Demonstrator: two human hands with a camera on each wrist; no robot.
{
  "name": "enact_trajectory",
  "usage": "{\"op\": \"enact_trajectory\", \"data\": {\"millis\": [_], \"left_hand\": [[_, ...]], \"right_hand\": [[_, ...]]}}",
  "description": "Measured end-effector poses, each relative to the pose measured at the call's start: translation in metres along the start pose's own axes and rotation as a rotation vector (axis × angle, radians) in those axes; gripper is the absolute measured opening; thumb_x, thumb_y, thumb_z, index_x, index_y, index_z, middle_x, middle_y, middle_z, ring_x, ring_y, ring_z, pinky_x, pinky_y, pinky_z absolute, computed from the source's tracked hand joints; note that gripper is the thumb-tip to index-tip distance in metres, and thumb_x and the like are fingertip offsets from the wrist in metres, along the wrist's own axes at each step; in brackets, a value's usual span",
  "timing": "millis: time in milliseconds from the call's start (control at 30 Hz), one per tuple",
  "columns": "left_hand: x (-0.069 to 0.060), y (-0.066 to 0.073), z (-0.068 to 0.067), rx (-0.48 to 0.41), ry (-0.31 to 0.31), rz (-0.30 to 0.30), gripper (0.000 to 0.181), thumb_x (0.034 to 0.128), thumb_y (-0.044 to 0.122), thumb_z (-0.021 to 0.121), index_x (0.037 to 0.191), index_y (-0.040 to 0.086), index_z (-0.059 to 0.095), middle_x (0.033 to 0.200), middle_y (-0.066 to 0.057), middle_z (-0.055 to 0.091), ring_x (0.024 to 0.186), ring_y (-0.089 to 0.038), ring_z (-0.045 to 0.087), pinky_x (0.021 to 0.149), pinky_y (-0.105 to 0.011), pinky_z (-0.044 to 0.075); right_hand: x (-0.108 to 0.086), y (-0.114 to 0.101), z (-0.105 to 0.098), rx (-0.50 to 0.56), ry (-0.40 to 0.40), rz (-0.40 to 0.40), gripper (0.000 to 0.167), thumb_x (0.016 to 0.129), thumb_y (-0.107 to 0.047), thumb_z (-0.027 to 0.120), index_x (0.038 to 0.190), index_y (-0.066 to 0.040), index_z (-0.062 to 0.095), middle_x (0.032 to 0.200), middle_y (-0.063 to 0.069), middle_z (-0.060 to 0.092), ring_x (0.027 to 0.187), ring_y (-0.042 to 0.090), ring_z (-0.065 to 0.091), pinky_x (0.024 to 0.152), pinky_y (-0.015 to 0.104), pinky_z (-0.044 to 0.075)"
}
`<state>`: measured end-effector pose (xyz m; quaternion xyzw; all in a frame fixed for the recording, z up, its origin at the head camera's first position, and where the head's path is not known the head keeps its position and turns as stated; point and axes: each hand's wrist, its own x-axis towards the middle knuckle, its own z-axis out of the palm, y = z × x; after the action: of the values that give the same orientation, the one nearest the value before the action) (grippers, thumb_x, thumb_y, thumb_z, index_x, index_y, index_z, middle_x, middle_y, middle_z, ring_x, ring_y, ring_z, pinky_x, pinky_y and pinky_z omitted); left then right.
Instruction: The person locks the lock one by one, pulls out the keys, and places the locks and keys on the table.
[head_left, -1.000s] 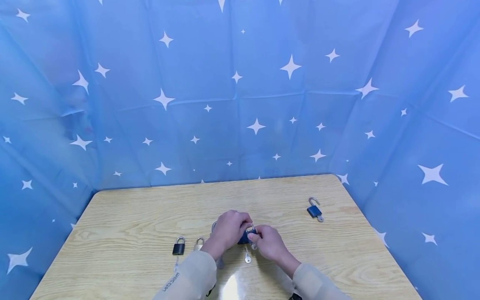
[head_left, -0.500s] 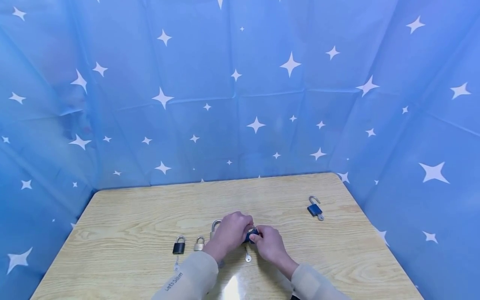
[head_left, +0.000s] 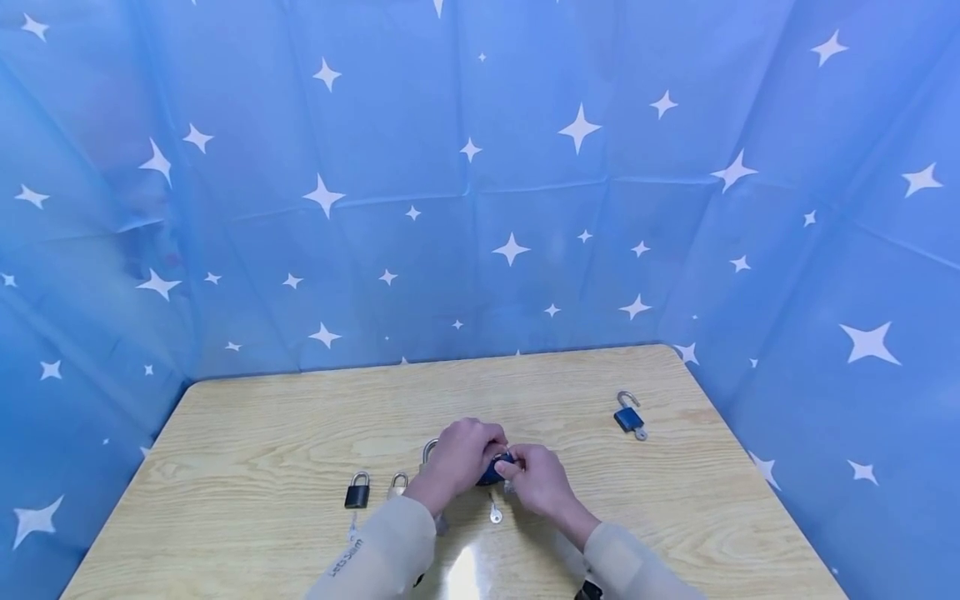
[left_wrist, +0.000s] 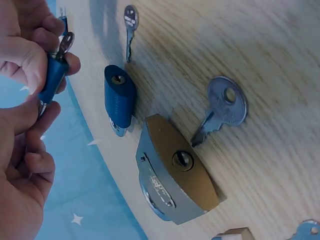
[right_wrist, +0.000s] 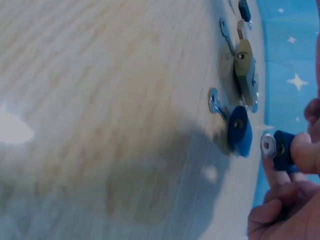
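Between both hands, raised above the table, is a small blue padlock (left_wrist: 52, 78) with a key (left_wrist: 65, 44) in its keyhole. My left hand (head_left: 461, 454) pinches its shackle, while my right hand (head_left: 542, 482) grips the body between thumb and fingers. The fingers cover most of the shackle, so I cannot tell whether it is locked. On the table below stands a second blue padlock (left_wrist: 120, 95), with a loose key (left_wrist: 131, 30) in front of it. Beside that is a larger brass-and-silver padlock (left_wrist: 175, 175), its own key (left_wrist: 227, 102) lying near.
To the left lie a small brass padlock (head_left: 398, 483) and a black padlock (head_left: 357, 495), with a key (head_left: 353, 527) before the black one. Far right, a blue padlock (head_left: 628, 417) has its shackle swung up and a key in it. A starry curtain (head_left: 480, 208) surrounds the wooden table (head_left: 262, 433).
The held padlock has turned slightly between the fingers, and its shackle, visible a second ago, is now mostly covered. Both hands stay in nearly the same place.
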<state>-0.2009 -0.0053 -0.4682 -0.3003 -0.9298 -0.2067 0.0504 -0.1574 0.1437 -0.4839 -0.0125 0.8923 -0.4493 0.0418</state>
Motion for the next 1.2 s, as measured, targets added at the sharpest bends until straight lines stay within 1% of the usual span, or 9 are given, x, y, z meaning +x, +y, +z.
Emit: {"op": "enact_trajectory", "data": {"millis": [167,400,500,600,667,767,933,1033,1200], "left_hand": [[-0.001,-0.003,-0.001,-0.082,0.011,-0.076,0.011,0.0932,0.027,0.066,0.095,0.024,0.076,0.090,0.008,0.074,0.088,-0.012,0.068,0.080,-0.032,0.055],[-0.010,0.000,-0.001,-0.196,0.058,-0.246,0.023,0.0963,0.032,0.061,0.113,0.021,0.072,0.102,0.006,0.075,0.095,-0.018,0.068,0.078,-0.036,0.053],[-0.016,0.002,0.000,-0.261,0.080,-0.320,0.020,0.0951,0.032,0.062,0.108,0.020,0.072,0.096,0.007,0.074,0.081,-0.014,0.066,0.070,-0.030,0.050],[-0.024,0.004,0.003,-0.310,0.070,-0.369,0.017,0.0934,0.033,0.064,0.100,0.020,0.073,0.084,0.011,0.071,0.064,-0.006,0.056,0.061,-0.024,0.044],[-0.030,0.007,0.005,-0.324,0.049,-0.370,0.016,0.0926,0.034,0.064,0.093,0.021,0.073,0.073,0.014,0.066,0.054,-0.003,0.047,0.053,-0.021,0.038],[-0.035,0.014,0.009,-0.369,0.021,-0.351,0.019,0.0915,0.036,0.066,0.089,0.019,0.074,0.067,0.012,0.063,0.052,-0.001,0.046,0.047,-0.021,0.038],[-0.038,0.023,0.017,-0.572,0.006,-0.381,0.024,0.0899,0.035,0.068,0.092,0.012,0.076,0.081,0.004,0.073,0.067,-0.003,0.060,0.057,-0.022,0.047],[-0.039,0.026,0.022,-0.716,0.024,-0.438,0.022,0.0891,0.030,0.069,0.093,0.009,0.075,0.085,-0.003,0.075,0.075,-0.007,0.063,0.063,-0.023,0.049],[-0.037,0.029,0.028,-0.934,0.072,-0.559,0.017,0.0879,0.023,0.071,0.089,0.007,0.075,0.086,-0.013,0.075,0.079,-0.014,0.067,0.062,-0.022,0.046]], "right_hand": [[0.003,0.000,-0.004,0.105,-0.036,0.009,0.014,0.091,-0.017,0.066,0.083,-0.005,0.066,0.059,-0.004,0.052,0.048,0.007,0.044,0.044,0.021,0.035],[0.006,0.001,-0.004,0.143,0.029,0.045,0.014,0.087,-0.018,0.072,0.086,-0.005,0.073,0.079,0.002,0.068,0.072,0.010,0.053,0.066,0.025,0.043],[0.008,0.004,-0.006,0.167,0.041,0.080,0.014,0.087,-0.018,0.071,0.088,-0.004,0.074,0.084,0.003,0.070,0.077,0.011,0.055,0.070,0.026,0.044],[0.009,0.006,-0.009,0.181,0.037,0.113,0.016,0.089,-0.018,0.069,0.091,-0.004,0.074,0.088,0.004,0.071,0.081,0.012,0.057,0.073,0.028,0.045],[0.010,0.007,-0.011,0.188,0.024,0.129,0.017,0.091,-0.018,0.068,0.093,-0.003,0.074,0.091,0.004,0.072,0.084,0.013,0.058,0.074,0.028,0.046],[0.011,0.007,-0.014,0.190,0.014,0.146,0.018,0.092,-0.020,0.066,0.093,-0.003,0.073,0.092,0.004,0.071,0.084,0.014,0.057,0.073,0.028,0.044],[0.015,0.006,-0.016,0.181,0.007,0.169,0.020,0.094,-0.023,0.064,0.090,-0.006,0.072,0.091,0.003,0.068,0.081,0.015,0.052,0.069,0.027,0.039],[0.015,0.005,-0.017,0.183,0.002,0.182,0.021,0.095,-0.025,0.063,0.092,-0.006,0.072,0.092,0.003,0.068,0.083,0.016,0.052,0.069,0.027,0.039],[0.013,0.003,-0.017,0.182,-0.002,0.176,0.023,0.095,-0.027,0.063,0.093,-0.006,0.073,0.095,0.004,0.068,0.084,0.016,0.053,0.069,0.028,0.039]]}}
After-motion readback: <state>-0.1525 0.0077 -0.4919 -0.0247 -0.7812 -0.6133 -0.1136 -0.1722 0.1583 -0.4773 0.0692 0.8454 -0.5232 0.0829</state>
